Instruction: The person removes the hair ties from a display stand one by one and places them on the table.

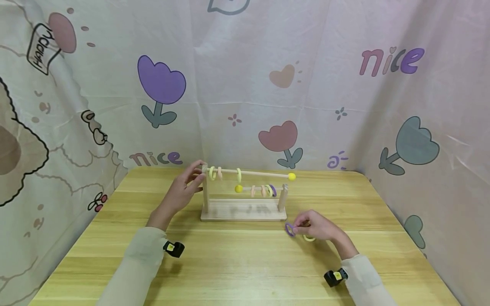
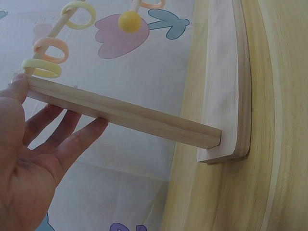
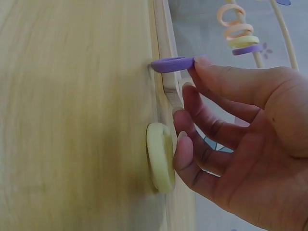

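Cloth printed with tulips hangs beyond both hands, and beneath them spreads a wood-grain table. Between the hands rises a pale wooden stand: flat base, taller post at the left hand, shorter post nearer the right. An upper rod runs from the taller post toward the right hand's side; a lower rod points back from the shorter one. The left hand pinches the taller post, thumb at its top, fingertips along its side. The right hand pinches a plain, matte purple ring between thumb and forefinger, tilted near the base's corner; whether it touches the table I cannot tell. Under that hand's curled fingers lies a thick yellow-green ring. Leading away from the left hand, the upper rod carries yellow-green, peach and yellow-green loops; toward the right hand, the lower rod carries two peach, one yellow-green and one purple. Smallest, a yellow ball caps each rod's free end.
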Demonstrator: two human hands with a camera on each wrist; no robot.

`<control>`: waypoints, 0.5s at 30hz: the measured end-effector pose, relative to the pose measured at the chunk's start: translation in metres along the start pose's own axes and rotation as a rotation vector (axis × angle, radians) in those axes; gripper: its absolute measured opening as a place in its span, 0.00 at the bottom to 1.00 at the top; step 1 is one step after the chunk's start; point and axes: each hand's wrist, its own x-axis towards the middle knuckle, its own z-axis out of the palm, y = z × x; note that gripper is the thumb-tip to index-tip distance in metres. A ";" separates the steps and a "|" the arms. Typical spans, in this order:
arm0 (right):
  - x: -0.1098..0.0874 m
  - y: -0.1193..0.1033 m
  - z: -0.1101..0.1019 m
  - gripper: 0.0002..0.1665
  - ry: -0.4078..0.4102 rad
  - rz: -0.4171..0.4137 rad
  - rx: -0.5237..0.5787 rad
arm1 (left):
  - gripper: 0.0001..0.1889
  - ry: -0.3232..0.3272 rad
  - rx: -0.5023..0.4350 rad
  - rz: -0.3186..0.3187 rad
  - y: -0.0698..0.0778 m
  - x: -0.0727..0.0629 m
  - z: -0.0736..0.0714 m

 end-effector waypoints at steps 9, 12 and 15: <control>0.001 0.004 -0.003 0.06 0.012 0.073 -0.056 | 0.21 -0.008 -0.004 0.002 0.001 0.000 -0.001; 0.000 0.004 -0.003 0.06 0.014 0.105 -0.062 | 0.21 -0.005 -0.002 0.009 0.001 0.000 0.000; -0.001 0.003 -0.004 0.06 0.012 0.125 -0.064 | 0.20 -0.002 0.000 0.009 0.001 -0.001 0.000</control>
